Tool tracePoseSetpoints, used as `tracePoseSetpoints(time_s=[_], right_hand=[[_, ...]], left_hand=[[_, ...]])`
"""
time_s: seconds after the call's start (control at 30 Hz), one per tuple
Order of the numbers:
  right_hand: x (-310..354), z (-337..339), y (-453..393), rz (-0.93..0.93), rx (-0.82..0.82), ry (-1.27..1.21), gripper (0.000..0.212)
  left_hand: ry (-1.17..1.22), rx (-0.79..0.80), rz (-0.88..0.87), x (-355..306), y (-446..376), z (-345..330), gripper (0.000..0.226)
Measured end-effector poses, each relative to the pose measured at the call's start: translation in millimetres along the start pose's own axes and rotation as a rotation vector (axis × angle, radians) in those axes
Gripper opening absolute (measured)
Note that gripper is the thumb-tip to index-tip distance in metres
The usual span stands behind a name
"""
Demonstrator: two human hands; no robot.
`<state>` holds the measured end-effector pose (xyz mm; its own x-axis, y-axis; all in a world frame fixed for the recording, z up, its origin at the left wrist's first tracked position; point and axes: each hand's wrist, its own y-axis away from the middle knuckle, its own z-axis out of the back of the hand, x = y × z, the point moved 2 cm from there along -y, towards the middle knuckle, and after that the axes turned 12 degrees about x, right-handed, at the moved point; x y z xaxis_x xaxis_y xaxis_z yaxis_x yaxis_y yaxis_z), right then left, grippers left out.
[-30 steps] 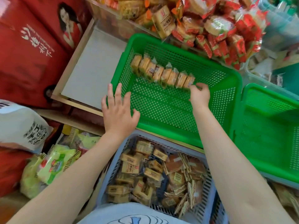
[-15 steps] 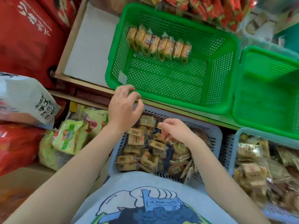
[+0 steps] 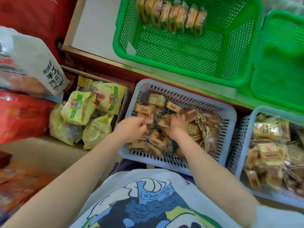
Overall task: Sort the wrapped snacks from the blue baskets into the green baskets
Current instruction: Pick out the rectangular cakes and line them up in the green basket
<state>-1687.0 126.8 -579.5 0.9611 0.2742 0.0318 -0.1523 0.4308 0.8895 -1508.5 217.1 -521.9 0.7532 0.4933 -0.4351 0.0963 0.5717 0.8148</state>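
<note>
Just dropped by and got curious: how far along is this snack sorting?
Barely begun. Done: one row of wrapped snacks stands in the left green basket; the other green basket looks empty. In hand: the left hand and right hand dig into the nearer blue basket. Left: most of that pile and the second blue basket.

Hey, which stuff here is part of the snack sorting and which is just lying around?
Part of the job:
blue basket under both hands
left hand
right hand
second blue basket
green basket holding a row of snacks
second green basket

Lying about:
yellow-green packets
white bag
red boxes
</note>
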Motion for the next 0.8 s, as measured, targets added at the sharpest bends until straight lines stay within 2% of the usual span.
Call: tracePoseSetpoints(time_s=[0.1, 0.17, 0.23, 0.3, 0.37, 0.6, 0.67, 0.73, 0.8], right_hand=[[0, 13, 8, -0.015, 0.009, -0.110, 0.080], [-6, 24, 25, 0.060, -0.021, -0.407, 0.080], [-14, 36, 47, 0.184, 0.035, -0.778, 0.076], [-18, 46, 67, 0.320, 0.134, -1.043, 0.056], [-20, 57, 82, 0.415, 0.184, -1.191, 0.032], [-33, 110, 118, 0.567, 0.177, -1.178, 0.021], [-33, 124, 119, 0.566, 0.064, -1.214, 0.029], [-28, 138, 118, 0.520, -0.045, -1.301, 0.044], [-20, 150, 114, 0.473, -0.034, -1.430, 0.045]], left_hand=[[0.175, 0.011, 0.020, 3, 5, -4, 0.029], [0.346, 0.001, 0.019, -1, 8, -3, 0.028], [0.583, -0.013, 0.001, -6, 8, -1, 0.033], [0.835, 0.005, -0.039, -17, 8, 4, 0.054], [0.996, 0.036, -0.128, -33, 9, 13, 0.068], [1.206, 0.161, -0.461, -88, 16, 53, 0.064], [1.227, 0.104, -0.499, -99, 17, 69, 0.056], [1.261, -0.027, -0.505, -108, 17, 86, 0.054], [1.287, -0.142, -0.511, -115, 13, 102, 0.057]])
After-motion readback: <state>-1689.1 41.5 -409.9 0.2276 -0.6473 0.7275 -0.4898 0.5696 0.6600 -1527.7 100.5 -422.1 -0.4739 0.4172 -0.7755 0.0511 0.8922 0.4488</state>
